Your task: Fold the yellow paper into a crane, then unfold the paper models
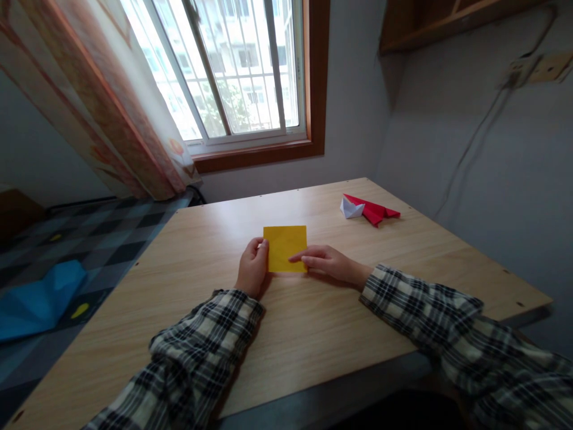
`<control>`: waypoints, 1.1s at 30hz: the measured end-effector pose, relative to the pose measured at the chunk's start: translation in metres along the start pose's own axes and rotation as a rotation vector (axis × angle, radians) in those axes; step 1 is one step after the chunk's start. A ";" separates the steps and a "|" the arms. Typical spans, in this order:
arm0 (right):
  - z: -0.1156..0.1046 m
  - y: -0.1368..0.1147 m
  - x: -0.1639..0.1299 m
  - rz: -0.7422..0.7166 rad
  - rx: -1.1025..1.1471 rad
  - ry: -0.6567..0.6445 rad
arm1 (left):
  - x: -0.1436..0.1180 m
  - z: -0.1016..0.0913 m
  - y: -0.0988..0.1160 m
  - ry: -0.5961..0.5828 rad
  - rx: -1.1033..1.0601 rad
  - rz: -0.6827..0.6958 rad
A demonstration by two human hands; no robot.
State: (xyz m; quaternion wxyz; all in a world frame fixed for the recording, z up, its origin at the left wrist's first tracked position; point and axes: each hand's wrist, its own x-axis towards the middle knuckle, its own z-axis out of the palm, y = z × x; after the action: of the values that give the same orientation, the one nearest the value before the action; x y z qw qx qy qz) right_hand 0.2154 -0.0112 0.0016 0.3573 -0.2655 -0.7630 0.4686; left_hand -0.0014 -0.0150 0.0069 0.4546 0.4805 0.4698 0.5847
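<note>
A yellow square of paper (285,246) lies flat on the wooden table (215,334). My left hand (252,267) pinches its left edge between thumb and fingers. My right hand (329,263) rests on the table at the paper's lower right corner, with the fingertips pressing down on the sheet. Both arms wear plaid sleeves.
A red folded paper plane (375,209) and a small white folded paper boat (350,208) sit at the far right of the table. A window and curtain are behind. Blue paper (38,298) lies on the checked bed to the left. A wall runs along the right.
</note>
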 end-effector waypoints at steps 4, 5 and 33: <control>0.000 -0.001 0.000 0.007 0.005 -0.042 | 0.000 0.000 0.001 0.030 -0.005 -0.009; 0.000 -0.001 0.000 0.012 0.019 -0.048 | 0.000 0.000 0.001 0.035 -0.009 -0.009; 0.002 -0.007 0.000 0.086 0.163 -0.067 | -0.009 0.002 0.008 -0.127 -0.030 -0.150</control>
State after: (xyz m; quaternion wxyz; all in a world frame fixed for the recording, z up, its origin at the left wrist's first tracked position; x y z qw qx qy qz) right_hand 0.2131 -0.0147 0.0070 0.3314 -0.2523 -0.7218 0.5527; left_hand 0.0008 -0.0246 0.0135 0.5332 0.4733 0.4658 0.5241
